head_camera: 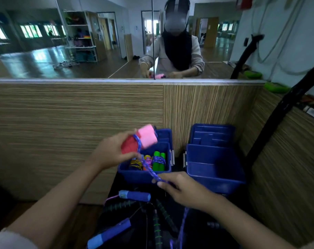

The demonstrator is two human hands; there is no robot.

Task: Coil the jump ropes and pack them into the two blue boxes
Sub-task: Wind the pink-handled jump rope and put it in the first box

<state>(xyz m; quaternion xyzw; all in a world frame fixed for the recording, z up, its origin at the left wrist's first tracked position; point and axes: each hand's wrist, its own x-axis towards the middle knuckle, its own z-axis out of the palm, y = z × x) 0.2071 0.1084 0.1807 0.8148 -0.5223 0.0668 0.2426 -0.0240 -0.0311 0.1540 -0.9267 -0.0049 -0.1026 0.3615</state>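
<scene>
My left hand [109, 152] grips two pink foam handles [146, 138] of a jump rope, held above the left blue box [143, 174]. A blue-purple rope [149, 169] loops round the handles and runs down to my right hand [185, 191], which pinches it taut. The left box holds several coiled ropes, among them one with green handles [158, 161]. The right blue box [213, 169] stands open beside it, its inside looking bare.
Loose ropes lie below my hands: blue-handled ones [134, 194] and black-and-green-handled ones [158, 225] on a dark surface. A wood-panelled wall [77, 123] with a mirror above stands behind the boxes. A black pole [278, 115] leans at the right.
</scene>
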